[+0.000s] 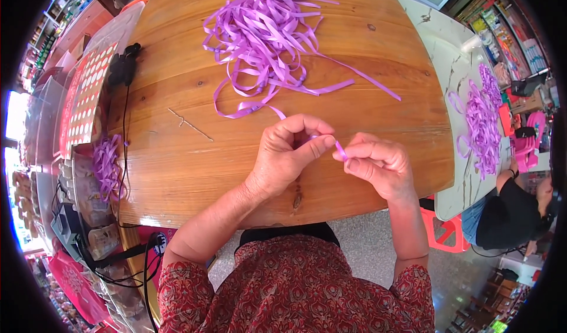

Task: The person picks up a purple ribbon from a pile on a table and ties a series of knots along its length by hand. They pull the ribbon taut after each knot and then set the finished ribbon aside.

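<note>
Both my hands meet over the near part of the wooden table (248, 150), pinching one purple ribbon (340, 150). My left hand (289, 147) has thumb and forefinger closed on it, and a length of the ribbon trails back from behind that hand toward the pile. Close by on the right, my right hand (378, 163) grips the short end, its fingers curled in. A short bit of ribbon shows between the two hands. Beyond them lies a loose, tangled pile of purple ribbons (260, 37), some with small darker knots or beads.
A thin twisted string (190, 124) lies left of my hands. Along the left edge are a black cable (126, 114), a box with round stickers (91, 96) and more ribbon (107, 167). At right, a marble-topped table (440, 43) bears another ribbon heap (481, 126); a person (511, 215) sits beyond.
</note>
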Demonstrator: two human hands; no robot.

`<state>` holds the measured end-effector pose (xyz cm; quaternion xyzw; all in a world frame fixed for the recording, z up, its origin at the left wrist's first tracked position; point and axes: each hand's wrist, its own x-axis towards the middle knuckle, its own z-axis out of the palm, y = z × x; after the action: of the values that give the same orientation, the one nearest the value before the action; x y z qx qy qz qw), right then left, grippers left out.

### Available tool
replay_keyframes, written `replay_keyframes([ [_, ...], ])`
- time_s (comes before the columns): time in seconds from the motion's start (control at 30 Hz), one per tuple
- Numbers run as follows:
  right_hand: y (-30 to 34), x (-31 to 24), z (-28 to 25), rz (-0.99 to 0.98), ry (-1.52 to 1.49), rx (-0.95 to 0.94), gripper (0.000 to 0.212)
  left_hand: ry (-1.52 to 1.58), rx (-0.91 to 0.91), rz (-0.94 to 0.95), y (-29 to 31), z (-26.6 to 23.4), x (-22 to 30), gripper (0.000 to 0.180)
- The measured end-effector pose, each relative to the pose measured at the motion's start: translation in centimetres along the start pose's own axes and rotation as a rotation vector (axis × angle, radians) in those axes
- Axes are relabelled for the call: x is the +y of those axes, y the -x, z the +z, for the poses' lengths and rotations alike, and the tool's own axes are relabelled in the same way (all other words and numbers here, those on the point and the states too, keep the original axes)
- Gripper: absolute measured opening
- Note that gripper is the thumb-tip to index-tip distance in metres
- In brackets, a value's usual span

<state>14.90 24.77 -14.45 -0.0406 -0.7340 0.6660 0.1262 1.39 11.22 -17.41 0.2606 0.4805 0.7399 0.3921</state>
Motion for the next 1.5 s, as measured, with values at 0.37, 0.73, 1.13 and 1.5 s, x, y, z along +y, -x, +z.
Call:
replay_keyframes([
  [0.37,-2.5,1.5,2.3,-0.387,0.571,0.293,0.029,-0.220,0.067,0.197,-0.1,-0.5,-0.9,0.010],
  [0.73,-2.0,2.0,3.0,-0.322,0.577,0.344,0.024,-0.204,0.123,0.142,0.3,-0.2,-0.9,0.005],
  [1.13,-2.3,0.9,1.9,-0.358,0.812,0.220,0.023,-0.091,0.064,-0.097,0.4,-0.5,0.3,0.005],
  [1.5,-3.2,-0.4,-0.8,-0.742,1.036,0.029,0.039,-0.028,-0.058,-0.310,0.0,-0.5,0.7,0.006],
])
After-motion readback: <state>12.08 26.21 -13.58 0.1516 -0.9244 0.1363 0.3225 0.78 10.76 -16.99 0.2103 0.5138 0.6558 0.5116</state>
